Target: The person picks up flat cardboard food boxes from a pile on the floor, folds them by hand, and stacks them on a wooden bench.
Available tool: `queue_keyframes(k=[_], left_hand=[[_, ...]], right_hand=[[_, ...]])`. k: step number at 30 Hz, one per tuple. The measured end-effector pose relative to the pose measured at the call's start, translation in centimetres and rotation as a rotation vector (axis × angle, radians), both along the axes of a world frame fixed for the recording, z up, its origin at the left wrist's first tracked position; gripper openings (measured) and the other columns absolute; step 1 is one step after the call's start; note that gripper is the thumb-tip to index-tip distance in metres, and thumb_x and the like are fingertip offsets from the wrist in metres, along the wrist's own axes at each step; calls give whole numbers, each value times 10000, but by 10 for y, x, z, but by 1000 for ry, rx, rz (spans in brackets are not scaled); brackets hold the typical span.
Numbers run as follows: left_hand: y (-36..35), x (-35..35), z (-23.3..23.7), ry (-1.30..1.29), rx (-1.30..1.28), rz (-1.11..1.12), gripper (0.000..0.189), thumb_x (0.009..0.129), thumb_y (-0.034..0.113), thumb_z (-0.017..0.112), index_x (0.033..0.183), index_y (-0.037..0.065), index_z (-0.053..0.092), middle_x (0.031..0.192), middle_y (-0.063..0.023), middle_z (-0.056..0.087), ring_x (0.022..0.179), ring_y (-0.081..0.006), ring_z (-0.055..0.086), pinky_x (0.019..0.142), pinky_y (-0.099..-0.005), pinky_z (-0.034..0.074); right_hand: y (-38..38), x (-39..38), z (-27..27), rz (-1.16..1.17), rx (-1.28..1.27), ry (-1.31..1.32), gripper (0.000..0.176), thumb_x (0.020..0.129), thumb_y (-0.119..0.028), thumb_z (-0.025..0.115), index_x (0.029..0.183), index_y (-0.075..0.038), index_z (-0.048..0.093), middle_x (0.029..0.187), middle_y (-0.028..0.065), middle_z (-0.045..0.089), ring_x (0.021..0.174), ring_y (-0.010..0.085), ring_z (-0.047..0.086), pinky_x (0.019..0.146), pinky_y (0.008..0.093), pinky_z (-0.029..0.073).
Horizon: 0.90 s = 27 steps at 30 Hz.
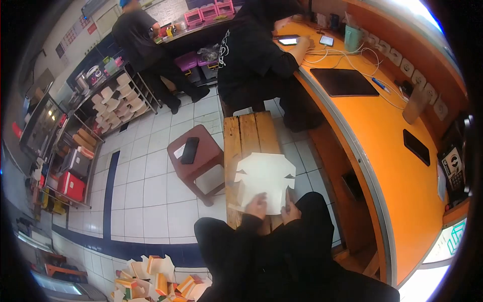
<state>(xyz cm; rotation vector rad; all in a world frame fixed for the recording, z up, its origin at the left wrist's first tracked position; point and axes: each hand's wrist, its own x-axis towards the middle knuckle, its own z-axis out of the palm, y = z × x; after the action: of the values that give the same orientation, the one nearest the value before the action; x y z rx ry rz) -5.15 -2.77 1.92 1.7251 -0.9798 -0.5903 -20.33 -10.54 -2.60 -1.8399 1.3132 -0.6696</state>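
A flat, unfolded white cardboard box blank [264, 173] with cut flaps and slits lies on a wooden bench [246, 131] in front of my knees. My left hand [256, 206] is on its near left part, with bent fingers over the card. At the near right corner, my right hand [291, 212] grips the edge, thumb and fingers close together. The undersides of both hands are hidden.
Beside the bench stands a brown stool [201, 166] with a black phone [189, 150] on it. An orange counter [362, 116] runs along the right. Folded boxes [156, 277] pile up at lower left. One person [256, 55] sits ahead; another [141, 40] stands farther back.
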Motion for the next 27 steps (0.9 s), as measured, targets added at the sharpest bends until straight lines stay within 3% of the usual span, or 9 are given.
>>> queue_keyframes(k=[4,6,8,9,12,17,19,23,27], left_hand=[[39,56,30,-223,47,401,281,904,166,549,1147,30,591,989,-149,663,867,-257,647,783,-365,503],[61,80,5,49,42,577,211,916,179,571,1052,21,604,934,-75,644,813,-190,614,736,-304,491],[71,81,-6,708,14,409,251,933,272,565,1046,52,604,925,-63,633,774,-178,597,690,-312,491],[72,70,21,875,61,317,333,939,342,556,1110,57,579,983,-79,634,834,-180,616,702,-324,505],[72,58,7,1118,-113,36,442,950,371,530,1183,-4,517,1055,-96,634,955,-212,638,791,-350,530],[74,57,12,1111,-91,-24,319,919,245,594,1120,4,539,1022,-79,612,896,-182,620,800,-329,507],[71,56,4,961,-39,-1,260,872,204,652,1004,5,551,907,-80,620,754,-168,631,648,-283,518],[65,64,-34,787,36,155,198,844,128,664,954,-11,575,859,-57,613,731,-147,612,622,-279,497],[66,50,-27,986,-259,308,230,865,169,641,998,-15,604,866,-59,630,758,-161,620,661,-298,497]], right_hand=[[-5,-4,-12,-48,102,-48,237,846,-171,559,1019,-17,609,839,188,658,779,326,658,704,395,509],[-4,-1,-2,-50,-15,-89,228,841,-154,563,1021,-23,616,843,203,646,807,341,650,689,388,504],[1,1,7,-27,-35,-103,224,842,-152,565,1016,-22,619,855,206,642,808,345,647,689,385,502],[2,3,9,-5,-59,-108,219,844,-150,566,1011,-21,623,867,209,639,808,349,644,689,383,500],[4,6,2,62,-190,-177,203,846,-129,563,1007,-24,628,894,203,639,820,358,638,701,386,501],[7,2,11,67,-230,-134,194,843,-96,555,1006,-22,631,921,196,644,845,365,631,730,400,502],[6,3,10,63,-237,-116,192,842,-84,551,1002,-19,632,919,198,645,853,366,629,742,405,500],[15,5,30,36,-245,-128,261,830,-182,630,1057,-53,625,1039,177,606,953,364,593,791,414,476],[34,3,91,255,-539,-12,434,753,-344,743,1110,-129,618,1140,112,530,1064,324,515,905,435,394]])
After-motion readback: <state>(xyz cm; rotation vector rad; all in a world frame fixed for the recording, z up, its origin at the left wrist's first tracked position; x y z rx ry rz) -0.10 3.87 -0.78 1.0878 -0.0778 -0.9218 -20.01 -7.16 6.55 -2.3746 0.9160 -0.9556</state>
